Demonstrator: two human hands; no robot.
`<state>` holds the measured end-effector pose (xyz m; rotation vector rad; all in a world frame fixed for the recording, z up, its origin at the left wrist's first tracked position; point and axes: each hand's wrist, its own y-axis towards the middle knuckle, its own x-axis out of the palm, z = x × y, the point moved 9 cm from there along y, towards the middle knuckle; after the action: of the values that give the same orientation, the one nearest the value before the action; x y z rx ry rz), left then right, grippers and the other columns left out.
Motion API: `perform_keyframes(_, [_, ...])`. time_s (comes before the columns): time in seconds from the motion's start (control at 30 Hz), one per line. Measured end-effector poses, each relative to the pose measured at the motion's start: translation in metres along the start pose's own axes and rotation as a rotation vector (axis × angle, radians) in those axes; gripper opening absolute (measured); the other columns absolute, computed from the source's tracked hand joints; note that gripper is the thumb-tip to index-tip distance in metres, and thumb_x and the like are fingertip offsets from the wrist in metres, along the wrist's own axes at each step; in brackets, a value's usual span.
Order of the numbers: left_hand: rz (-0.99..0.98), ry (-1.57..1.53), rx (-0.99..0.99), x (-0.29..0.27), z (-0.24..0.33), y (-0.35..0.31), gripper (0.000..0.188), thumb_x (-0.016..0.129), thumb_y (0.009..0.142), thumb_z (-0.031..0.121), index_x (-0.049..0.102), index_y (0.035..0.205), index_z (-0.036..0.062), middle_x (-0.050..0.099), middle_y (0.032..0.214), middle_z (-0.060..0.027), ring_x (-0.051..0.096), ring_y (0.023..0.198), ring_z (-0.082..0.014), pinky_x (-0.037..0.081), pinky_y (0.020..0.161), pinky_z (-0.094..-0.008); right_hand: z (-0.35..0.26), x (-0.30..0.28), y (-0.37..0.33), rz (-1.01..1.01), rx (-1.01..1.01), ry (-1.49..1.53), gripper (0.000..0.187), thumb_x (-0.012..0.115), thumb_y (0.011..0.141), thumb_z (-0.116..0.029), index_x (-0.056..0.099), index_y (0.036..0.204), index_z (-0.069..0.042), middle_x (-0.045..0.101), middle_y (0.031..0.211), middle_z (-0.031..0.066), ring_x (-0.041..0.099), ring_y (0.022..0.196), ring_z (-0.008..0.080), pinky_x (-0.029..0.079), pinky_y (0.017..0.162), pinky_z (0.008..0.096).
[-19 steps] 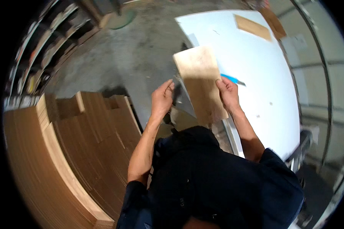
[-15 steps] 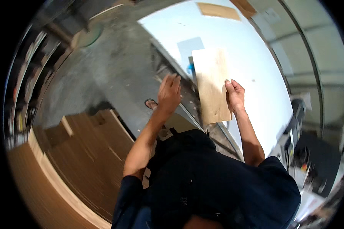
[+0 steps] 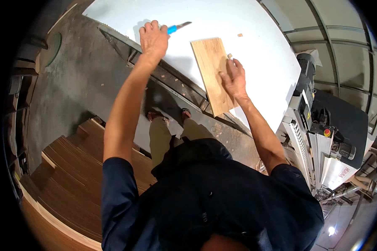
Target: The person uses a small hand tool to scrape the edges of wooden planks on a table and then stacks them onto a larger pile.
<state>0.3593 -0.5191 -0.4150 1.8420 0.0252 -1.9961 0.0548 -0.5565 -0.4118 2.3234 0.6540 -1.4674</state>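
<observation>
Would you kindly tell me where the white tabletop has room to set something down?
The widest bare patch of the white tabletop lies between the right hand and the grey motor. Another lies right of the knife, beyond the wooden board, bordered by a small wood chip. It is crowded around the left hand and beside the board.

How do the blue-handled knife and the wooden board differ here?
The knife is narrow, with a dark blade; the board is broad and tan. The left hand covers part of the knife; the right hand is at the board's right edge. Both are over the white tabletop.
</observation>
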Motion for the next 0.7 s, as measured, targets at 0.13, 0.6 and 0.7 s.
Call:
perform_keyframes(0.13, [-0.126, 0.02, -0.147, 0.018, -0.031, -0.013, 0.024, 0.063, 0.089, 0.024, 0.061, 0.106, 0.0071, 0.063, 0.104, -0.017, 0.059, 0.099, -0.0352, 0.047, 0.079, -0.0466, -0.058, 0.036, -0.049, -0.161, -0.441, -0.288, 0.075, 0.068, 0.085, -0.03, 0.034, 0.146, -0.001, 0.024, 0.154, 0.0225, 0.021, 0.14, 0.0458, 0.019, 0.115, 0.0559])
perform_keyframes(0.6, [-0.107, -1.611, -0.979, -0.002, 0.111, -0.26, 0.018, 0.048, 0.097, 0.01, 0.056, 0.111, 0.0018, 0.063, 0.09, -0.0033, 0.06, 0.081, -0.0119, 0.05, 0.075, -0.0274, -0.048, 0.024, -0.13, -0.19, -0.965, -0.008, 0.048, 0.071, 0.081, -0.029, 0.061, 0.123, -0.008, 0.047, 0.142, 0.0114, 0.035, 0.136, 0.0367, 0.021, 0.113, 0.0583])
perform_keyframes(0.7, [-0.036, -1.547, -1.063, 0.005, 0.123, -0.277, 0.03, 0.05, 0.097, 0.015, 0.053, 0.125, 0.0039, 0.061, 0.085, -0.0027, 0.059, 0.075, -0.0117, 0.048, 0.064, -0.0268, -0.039, 0.014, -0.108, -0.117, -0.792, 0.133, 0.052, 0.07, 0.082, -0.033, 0.06, 0.124, -0.005, 0.046, 0.142, 0.0128, 0.034, 0.136, 0.0368, 0.02, 0.113, 0.0578])
